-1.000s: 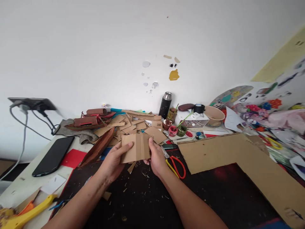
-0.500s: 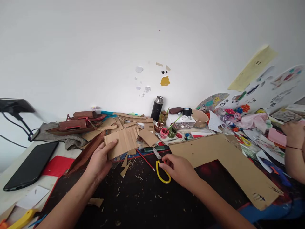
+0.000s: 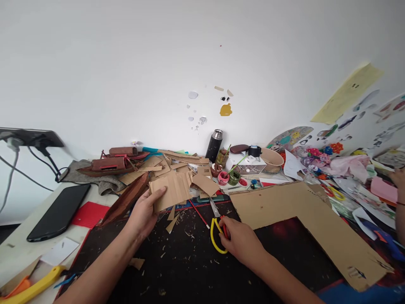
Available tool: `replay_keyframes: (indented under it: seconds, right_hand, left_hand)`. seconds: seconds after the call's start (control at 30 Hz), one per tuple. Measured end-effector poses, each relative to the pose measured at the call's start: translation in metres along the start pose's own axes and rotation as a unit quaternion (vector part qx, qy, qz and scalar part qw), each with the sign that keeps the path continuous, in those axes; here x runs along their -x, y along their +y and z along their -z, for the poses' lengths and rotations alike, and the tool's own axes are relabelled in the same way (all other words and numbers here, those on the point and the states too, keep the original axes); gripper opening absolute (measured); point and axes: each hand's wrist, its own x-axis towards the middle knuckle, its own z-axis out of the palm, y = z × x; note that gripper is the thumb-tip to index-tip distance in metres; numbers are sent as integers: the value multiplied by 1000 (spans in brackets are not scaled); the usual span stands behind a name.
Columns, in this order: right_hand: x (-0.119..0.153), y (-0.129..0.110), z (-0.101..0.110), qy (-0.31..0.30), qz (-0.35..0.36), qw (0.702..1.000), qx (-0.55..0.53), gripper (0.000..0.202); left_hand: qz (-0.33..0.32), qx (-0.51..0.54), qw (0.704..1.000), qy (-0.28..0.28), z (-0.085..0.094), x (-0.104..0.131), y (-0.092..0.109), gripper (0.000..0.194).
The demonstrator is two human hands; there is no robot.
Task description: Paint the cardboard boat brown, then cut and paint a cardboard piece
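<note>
My left hand [image 3: 147, 211] pinches a small ribbed piece of cardboard [image 3: 174, 191], thumb on top, above the dark work surface. Close to the middle, my right hand [image 3: 237, 236] has its fingers closed on a handle of the scissors [image 3: 216, 234]. Their loops are yellow and red, and the blades point away from me. A red pencil [image 3: 199, 214] lies just left of the scissors. Beyond the blade tips, a green cutter [image 3: 207, 198] is partly hidden. To the right lies a large L-shaped cardboard sheet [image 3: 275, 202].
Brown model boats [image 3: 109, 164] and cardboard scraps line the wall. A black flask [image 3: 214, 145] stands behind open paint pots [image 3: 234, 177]. At left lie a black phone [image 3: 58, 213] and a yellow-handled tool [image 3: 41, 285]. Another person's arm [image 3: 400, 202] shows at the far right.
My right hand has closed around the scissors' handle, where its fingers had only been reaching at it. The view has swung slightly left. My left hand still holds the cardboard piece.
</note>
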Motion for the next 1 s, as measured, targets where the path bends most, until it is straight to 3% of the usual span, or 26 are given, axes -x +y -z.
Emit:
replay_keyframes:
  seconds: [0.13,0.3,0.47,0.7,0.83,1.0]
  right_hand:
    - [7,12,-5,-16,-12,977,-212,6]
    - [25,14,1,-89,-104,878,-459,43]
    - [40,0,-1,-98,-90,772,-622,56]
    - [9,-39,-20,-101,-4,696,-711,53]
    - [-10,-50,-33,-115,22,663,-739,51]
    - [-26,-58,-50,-164,98,660,-727,53]
  left_hand:
    - [9,10,1000,-11,0,-1,-2,26]
    - [45,27,999,0,-2,-1,-2,21]
    - [109,36,993,-7,-5,2,-2,15]
    - [227,-2,970,-85,-13,18,-8,22]
    - [182,5,981,-70,-11,19,-2,26]
    - [148,-27,986,-74,-12,22,-1,32]
